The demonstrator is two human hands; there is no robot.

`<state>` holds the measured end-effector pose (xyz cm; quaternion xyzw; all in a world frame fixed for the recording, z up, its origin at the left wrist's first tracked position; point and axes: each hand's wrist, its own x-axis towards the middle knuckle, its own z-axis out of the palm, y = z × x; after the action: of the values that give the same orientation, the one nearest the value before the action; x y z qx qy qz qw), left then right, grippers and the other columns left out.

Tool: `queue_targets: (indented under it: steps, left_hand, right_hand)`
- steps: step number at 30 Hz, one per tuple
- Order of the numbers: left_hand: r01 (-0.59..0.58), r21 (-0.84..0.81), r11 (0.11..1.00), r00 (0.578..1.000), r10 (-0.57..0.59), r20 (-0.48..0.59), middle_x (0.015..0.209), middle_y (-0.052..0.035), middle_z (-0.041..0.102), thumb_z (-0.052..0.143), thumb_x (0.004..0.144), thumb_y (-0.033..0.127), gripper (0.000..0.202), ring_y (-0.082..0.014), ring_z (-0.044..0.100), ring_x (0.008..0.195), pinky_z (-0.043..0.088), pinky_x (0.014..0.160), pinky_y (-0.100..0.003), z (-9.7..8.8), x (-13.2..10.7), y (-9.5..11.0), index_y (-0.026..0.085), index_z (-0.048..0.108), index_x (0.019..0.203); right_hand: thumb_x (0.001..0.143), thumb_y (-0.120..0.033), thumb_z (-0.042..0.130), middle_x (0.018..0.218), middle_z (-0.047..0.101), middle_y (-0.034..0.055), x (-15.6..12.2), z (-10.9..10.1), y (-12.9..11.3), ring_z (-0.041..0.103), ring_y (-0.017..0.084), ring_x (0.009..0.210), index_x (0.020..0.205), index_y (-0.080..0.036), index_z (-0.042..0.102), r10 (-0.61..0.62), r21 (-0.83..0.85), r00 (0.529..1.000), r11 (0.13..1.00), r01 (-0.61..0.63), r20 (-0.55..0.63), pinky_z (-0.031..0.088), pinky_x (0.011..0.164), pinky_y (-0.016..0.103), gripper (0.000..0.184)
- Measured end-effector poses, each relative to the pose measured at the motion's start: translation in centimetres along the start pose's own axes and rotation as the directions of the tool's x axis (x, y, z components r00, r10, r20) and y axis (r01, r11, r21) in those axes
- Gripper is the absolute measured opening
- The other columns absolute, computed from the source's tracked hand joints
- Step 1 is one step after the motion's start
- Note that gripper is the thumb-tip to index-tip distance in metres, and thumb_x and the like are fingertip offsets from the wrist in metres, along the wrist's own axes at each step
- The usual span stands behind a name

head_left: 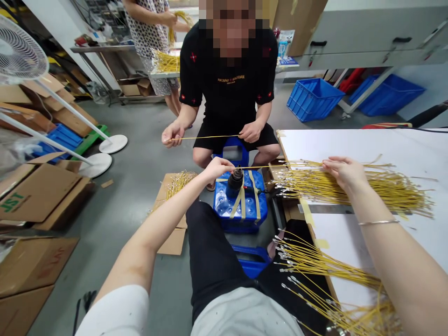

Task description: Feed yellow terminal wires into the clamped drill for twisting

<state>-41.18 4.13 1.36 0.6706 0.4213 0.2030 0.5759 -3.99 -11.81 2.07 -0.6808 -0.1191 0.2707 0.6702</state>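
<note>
Yellow wire leads (385,193) with crimped metal terminals: main bundle lies across the white table top (360,144), directly under the right hand (345,173). Right hand is palm down on the bundle, fingers close together and lightly curled; cannot tell if it's gripping. Metal strip (325,208) sits on the table just past the hand, partly under the bundle. One single lead (266,166) runs out of the bundle to the left hand (219,169), which pinches it narrow in the fingertips. Just below the left hand: black cylindrical fitting (235,183), tan-taped to a blue plastic stool (241,219). Below the right hand, second bundle (315,275) hangs over the table edge, terminals pointing left. Left of the left hand, smaller terminal bunch (178,184) on flattened cardboard (171,238). Ahead, seated co-worker's hands (250,131) hold another yellow lead (206,137) stretched between them.
</note>
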Motion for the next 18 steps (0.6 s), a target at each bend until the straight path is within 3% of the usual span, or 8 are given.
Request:
queue_targets:
  steps: [4, 8, 13, 18]
  left_hand:
    - [-0.101, 0.129, 0.987, 0.994, 0.106, -0.034, 0.060, -0.0017, 0.066, 0.069, 0.071, 0.024, 0.011, -0.0112, 0.055, 0.054, 0.042, 0.055, -0.023, 0.1, 0.3, -0.6, 0.013, 0.074, 0.071]
    - [-0.211, 0.299, 0.931, 0.958, 0.257, -0.126, 0.071, -0.0033, 0.072, 0.065, 0.078, 0.025, 0.014, -0.0146, 0.061, 0.066, 0.045, 0.064, -0.024, 0.5, -0.2, -1.0, 0.015, 0.075, 0.076]
    - [-0.351, 0.436, 0.829, 0.882, 0.449, -0.144, 0.085, -0.0054, 0.075, 0.061, 0.085, 0.020, 0.015, -0.0167, 0.065, 0.076, 0.048, 0.076, -0.027, 1.0, -0.8, -1.4, 0.017, 0.075, 0.082]
    - [-0.470, 0.554, 0.688, 0.774, 0.622, -0.117, 0.083, -0.0064, 0.073, 0.058, 0.089, 0.017, 0.016, -0.0181, 0.065, 0.081, 0.050, 0.080, -0.030, 1.3, -0.7, -2.5, 0.017, 0.075, 0.088]
  right_hand:
    - [0.056, 0.009, 0.076, 0.071, 0.065, 0.0045, 0.9, 0.0, 0.3, 0.067, 0.010, 0.067, 0.076, -0.011, 0.060, -0.014, -0.033, 0.999, 0.999, 0.015, 0.029, 0.060, 0.066, 0.015, 0.032]
    - [0.057, 0.008, 0.073, 0.072, 0.066, 0.0044, 1.5, -0.1, 0.6, 0.067, 0.012, 0.068, 0.077, -0.011, 0.060, -0.025, -0.063, 0.997, 0.998, 0.030, 0.068, 0.061, 0.064, 0.017, 0.031]
    - [0.056, 0.009, 0.073, 0.075, 0.066, 0.0058, 1.7, -0.5, 0.7, 0.069, 0.013, 0.070, 0.079, -0.010, 0.061, -0.039, -0.084, 0.994, 0.995, 0.048, 0.097, 0.062, 0.068, 0.019, 0.033]
    - [0.058, 0.009, 0.071, 0.076, 0.066, 0.0054, 1.5, -0.8, 0.7, 0.069, 0.014, 0.071, 0.082, -0.010, 0.061, -0.071, -0.087, 0.990, 0.993, 0.082, 0.123, 0.061, 0.072, 0.021, 0.032]
